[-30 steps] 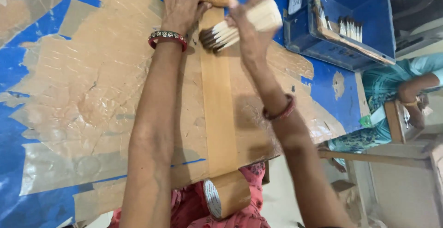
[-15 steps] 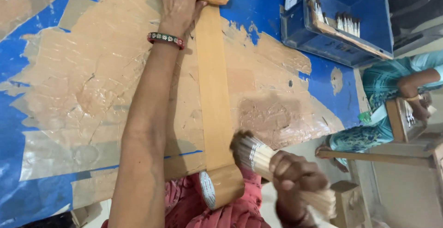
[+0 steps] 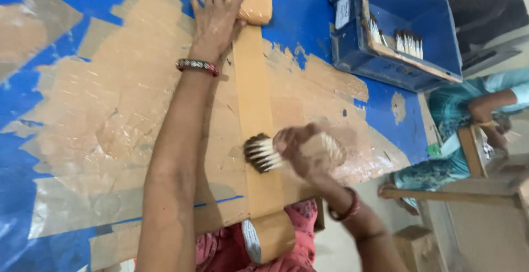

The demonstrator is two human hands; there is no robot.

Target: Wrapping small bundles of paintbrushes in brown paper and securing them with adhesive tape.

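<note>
A long strip of brown packing tape [image 3: 254, 112] lies stretched across the blue table [image 3: 297, 7], running from a tan block [image 3: 254, 6] at the far end to a tape roll [image 3: 271, 238] hanging at the near edge. My left hand [image 3: 216, 18] presses flat beside the tan block, holding the far end of the strip down. My right hand [image 3: 304, 152], blurred by motion, grips a bundle of pale sticks with dark tips [image 3: 264, 153], whose tips rest over the strip's lower half.
A blue plastic crate [image 3: 397, 68] with more stick bundles [image 3: 409, 43] sits at the table's far right. Old brown tape patches [image 3: 110, 112] cover much of the tabletop. Another person in teal clothing [image 3: 474, 112] sits at the right beside wooden furniture [image 3: 474, 151].
My right hand carried the stick bundle from the far end down to the near edge, then back up onto the strip's lower half. My left hand stayed pressed by the tan block.
</note>
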